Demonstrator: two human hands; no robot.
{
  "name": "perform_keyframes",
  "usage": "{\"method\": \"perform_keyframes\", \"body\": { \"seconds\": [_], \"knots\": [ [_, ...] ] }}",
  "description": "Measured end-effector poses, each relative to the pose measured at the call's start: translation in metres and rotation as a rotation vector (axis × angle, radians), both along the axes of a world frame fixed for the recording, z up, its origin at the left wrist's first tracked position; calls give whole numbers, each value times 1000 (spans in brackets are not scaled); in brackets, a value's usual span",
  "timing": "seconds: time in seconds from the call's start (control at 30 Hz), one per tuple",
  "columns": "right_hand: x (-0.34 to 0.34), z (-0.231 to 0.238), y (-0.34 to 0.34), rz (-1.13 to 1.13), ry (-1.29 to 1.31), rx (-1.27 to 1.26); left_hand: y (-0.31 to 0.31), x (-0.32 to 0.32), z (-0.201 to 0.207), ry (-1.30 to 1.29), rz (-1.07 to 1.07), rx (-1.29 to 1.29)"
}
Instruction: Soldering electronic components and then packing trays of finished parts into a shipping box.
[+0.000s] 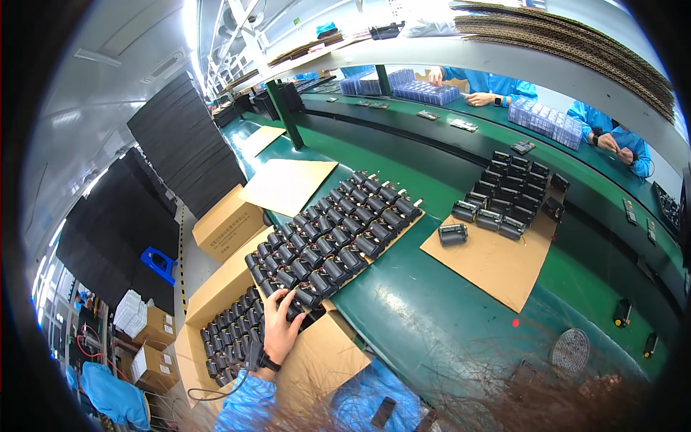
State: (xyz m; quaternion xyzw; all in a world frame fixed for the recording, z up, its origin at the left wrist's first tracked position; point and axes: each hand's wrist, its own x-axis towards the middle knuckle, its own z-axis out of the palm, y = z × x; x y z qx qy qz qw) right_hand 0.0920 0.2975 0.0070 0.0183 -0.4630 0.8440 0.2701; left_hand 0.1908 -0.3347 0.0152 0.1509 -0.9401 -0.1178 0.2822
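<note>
My left hand (283, 325), with a strap round its wrist, reaches in from the lower edge in a blue sleeve. Its thumb and fingers close round a black cylindrical part (294, 309) at the near corner of a dense array of such parts (320, 241). These stand in rows on a cardboard sheet (401, 228), with bits of coloured wire and metal tips showing. Below the hand, an open cardboard box (188, 345) holds more black cylinders (234, 335) in rows. My right hand is out of view.
Another cardboard sheet (497, 277) carries black cylinders (515, 187) on the green bench (403, 302). A belt with circuit boards (464, 125) runs behind. Across it, co-workers' hands (482, 99) work beside clear plastic trays (545, 122). An overhead shelf (403, 54) bears stacked cardboard (568, 47).
</note>
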Motion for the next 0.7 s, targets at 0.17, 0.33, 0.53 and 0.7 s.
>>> {"method": "perform_keyframes", "body": {
  "seconds": [0.17,0.33,0.53,0.7],
  "knots": [
    [0,0,0,-4,2,30,1,-3,2,28,-20,28],
    [0,2,-3,-8,-4,19,-4,-3,-3,37,0,25],
    [-10,-10,8,226,272,20,8,-15,11,-24,38,-156],
    [-11,-11,9,3,-7,6,-2,-24,6,-158,34,-216]
  ]
}}
